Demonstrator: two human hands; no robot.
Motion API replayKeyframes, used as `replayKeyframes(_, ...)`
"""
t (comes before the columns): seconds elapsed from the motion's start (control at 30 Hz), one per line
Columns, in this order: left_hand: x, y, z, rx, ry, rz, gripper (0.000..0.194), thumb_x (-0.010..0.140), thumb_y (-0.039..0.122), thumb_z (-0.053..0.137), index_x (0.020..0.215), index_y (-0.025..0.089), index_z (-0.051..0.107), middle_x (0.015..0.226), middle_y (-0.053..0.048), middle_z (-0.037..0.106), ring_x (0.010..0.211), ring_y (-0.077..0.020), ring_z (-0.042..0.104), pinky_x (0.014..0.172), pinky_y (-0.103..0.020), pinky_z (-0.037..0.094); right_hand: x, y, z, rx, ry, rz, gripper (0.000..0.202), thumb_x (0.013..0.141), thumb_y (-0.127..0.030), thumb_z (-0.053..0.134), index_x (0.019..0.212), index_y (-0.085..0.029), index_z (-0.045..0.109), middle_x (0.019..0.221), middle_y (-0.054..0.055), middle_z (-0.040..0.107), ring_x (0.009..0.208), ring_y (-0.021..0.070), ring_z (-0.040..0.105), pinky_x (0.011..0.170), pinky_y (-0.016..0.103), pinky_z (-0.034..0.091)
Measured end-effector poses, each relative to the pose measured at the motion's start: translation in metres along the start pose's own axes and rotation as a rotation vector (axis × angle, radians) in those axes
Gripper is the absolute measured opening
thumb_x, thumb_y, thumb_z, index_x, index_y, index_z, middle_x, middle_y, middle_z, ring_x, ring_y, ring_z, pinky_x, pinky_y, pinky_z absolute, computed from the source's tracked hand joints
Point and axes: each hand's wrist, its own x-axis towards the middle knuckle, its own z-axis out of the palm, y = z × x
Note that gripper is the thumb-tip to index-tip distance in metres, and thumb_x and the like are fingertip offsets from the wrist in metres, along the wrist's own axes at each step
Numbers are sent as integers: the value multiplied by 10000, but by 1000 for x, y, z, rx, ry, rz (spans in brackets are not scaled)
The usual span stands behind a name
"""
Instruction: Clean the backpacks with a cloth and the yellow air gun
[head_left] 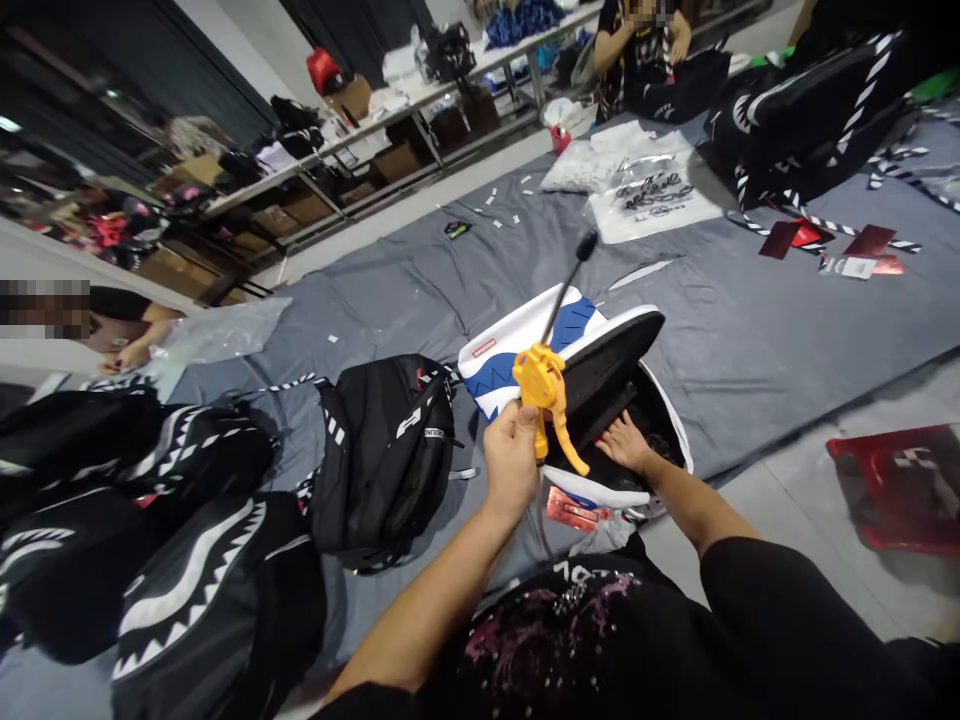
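Note:
My left hand (511,452) grips the handle of a yellow air blow gun (545,392) whose long thin nozzle points up and away, ending in a dark tip. My right hand (624,443) reaches inside an opened white and blue backpack (517,345) with a black lining, lying on the grey sheet (750,320) in front of me. A red tag (576,508) lies by the bag's near edge.
A black backpack (386,455) lies to the left, with several shark-mouth print bags (187,590) beyond it. Plastic bags (645,190) and black bags (810,110) lie at the far right. Other people sit at the left edge and at the top. A red tray (896,485) rests on the floor.

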Motion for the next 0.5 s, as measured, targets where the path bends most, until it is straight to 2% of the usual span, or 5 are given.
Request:
replayKeyframes(0.13, 11, -16, -16, 188, 18, 51, 444, 771, 608, 614, 705, 171, 576, 598, 31, 475, 573, -105, 418, 546, -220, 333, 12, -14, -20, 94, 40, 89, 376, 919, -346, 523, 1234, -172, 632, 1354, 169, 545, 1329, 321, 393, 1146, 571, 121)
replayKeyframes(0.2, 20, -31, -22, 272, 90, 56, 405, 753, 565, 634, 676, 172, 576, 605, 24, 498, 613, -122, 457, 590, -230, 363, 16, -28, -39, 156, 70, 153, 304, 894, -313, 559, 1118, -150, 684, 1202, 177, 641, 1225, 326, 510, 1099, 554, 268)
replayKeyframes(0.3, 24, -51, -24, 312, 137, 82, 340, 788, 492, 613, 683, 171, 578, 669, 11, 550, 676, -137, 508, 663, -246, 401, 10, -63, -73, 253, 137, 218, 319, 968, -291, 409, 1075, -154, 676, 997, 127, 708, 1000, 241, 649, 941, 398, 472)
replayKeyframes(0.4, 13, -61, -16, 333, 105, 181, 265, 813, 427, 616, 746, 171, 607, 753, -6, 576, 735, -150, 540, 719, -266, 418, -3, -112, -108, 472, 349, 201, 419, 1020, -306, 250, 1372, -195, 447, 1162, 84, 661, 1028, 162, 639, 884, 286, 499)
replayKeyframes(0.5, -1, -67, -6, 420, 102, 289, 192, 822, 358, 623, 756, 178, 616, 792, -18, 553, 778, -163, 539, 736, -279, 418, -6, -157, -133, 922, 677, 200, 572, 970, -371, 423, 1483, -196, 240, 1231, 106, 603, 1078, 195, 605, 907, 323, 496)
